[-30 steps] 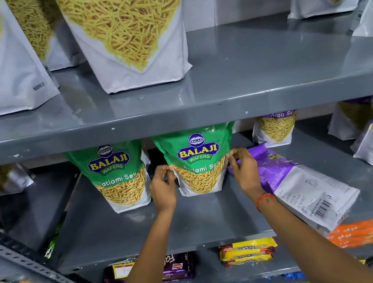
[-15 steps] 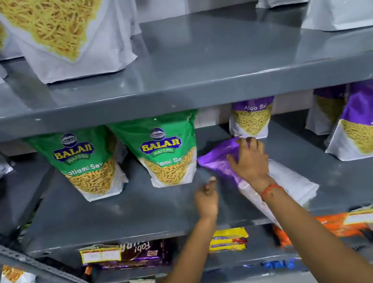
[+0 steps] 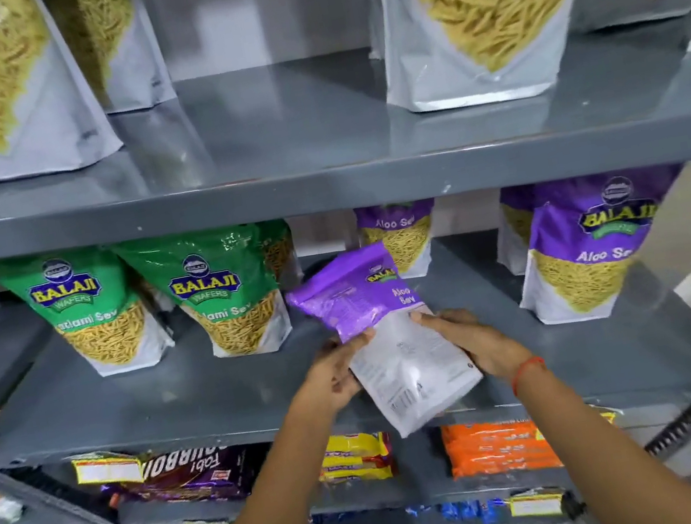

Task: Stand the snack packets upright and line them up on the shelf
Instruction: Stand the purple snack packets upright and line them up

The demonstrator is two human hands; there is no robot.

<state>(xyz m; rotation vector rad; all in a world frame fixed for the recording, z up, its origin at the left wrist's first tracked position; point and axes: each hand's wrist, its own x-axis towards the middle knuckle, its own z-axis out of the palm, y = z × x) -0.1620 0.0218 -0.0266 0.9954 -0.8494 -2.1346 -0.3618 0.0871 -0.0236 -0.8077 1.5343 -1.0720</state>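
Purple Aloo Sev packet (image 3: pixel 385 328) held between both hands over the middle shelf (image 3: pixel 176 411): left hand (image 3: pixel 335 372) clasps its left edge, right hand (image 3: pixel 471 343) its right edge; packet tilted, back face up, beside upright green packets (image 3: pixel 224 292).

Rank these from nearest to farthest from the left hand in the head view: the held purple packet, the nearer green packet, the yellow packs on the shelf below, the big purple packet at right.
1. Held purple packet, in the left hand.
2. Yellow packs, just below.
3. Nearer green packet, up-left; close to 2.
4. Big purple packet, far right.
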